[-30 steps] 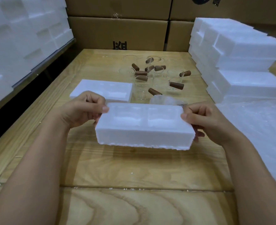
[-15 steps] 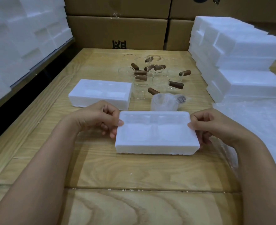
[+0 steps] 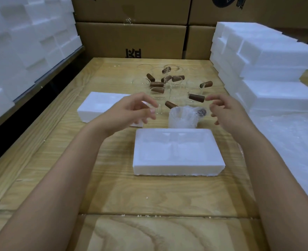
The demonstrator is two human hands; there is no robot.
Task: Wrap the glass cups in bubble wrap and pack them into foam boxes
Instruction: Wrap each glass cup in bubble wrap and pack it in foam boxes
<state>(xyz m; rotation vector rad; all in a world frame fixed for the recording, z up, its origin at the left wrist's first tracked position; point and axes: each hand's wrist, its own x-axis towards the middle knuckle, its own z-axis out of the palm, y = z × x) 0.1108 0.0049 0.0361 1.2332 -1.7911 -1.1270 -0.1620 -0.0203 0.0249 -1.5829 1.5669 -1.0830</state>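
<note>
Left hand (image 3: 129, 111), right hand (image 3: 225, 111) off box (image 3: 176, 160)

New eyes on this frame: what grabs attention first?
A white foam box sits open at the centre of the table, both hollows bare. Just beyond it sits a bubble-wrapped cup, with the left hand and right hand hovering open either side. Farther back, bare glass cups with brown handles cluster together.

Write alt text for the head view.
The left hand and right hand hover open above a wooden table, either side of a bubble-wrapped cup standing behind an empty two-pocket foam box. Farther back stand bare glass cups with brown handles; foam stacks at right.
</note>
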